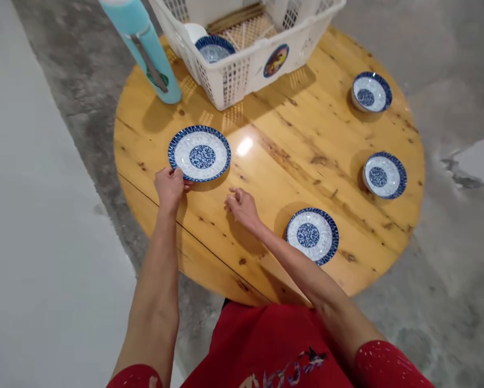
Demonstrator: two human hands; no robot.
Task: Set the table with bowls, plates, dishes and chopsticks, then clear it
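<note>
My left hand [170, 188] grips the near left rim of a blue and white plate [202, 156], thumb on top and fingers under the edge. To the right of that plate, my right hand [242, 207] hovers above the wooden table with nothing visible in it; its fingers are bent and a little apart. A second blue and white plate [321, 237] sits beside my right forearm, which covers part of its lower left edge. Two matching bowls, one farther back [371, 92] and one nearer [384, 175], stand along the table's right side.
A white plastic basket [242, 81] stands at the back of the round wooden table [290, 161], with a blue-rimmed bowl [215, 49] and wooden sticks [236, 19] inside. Left of it rises a tall light-blue bottle [145, 51]. Grey concrete floor surrounds the table.
</note>
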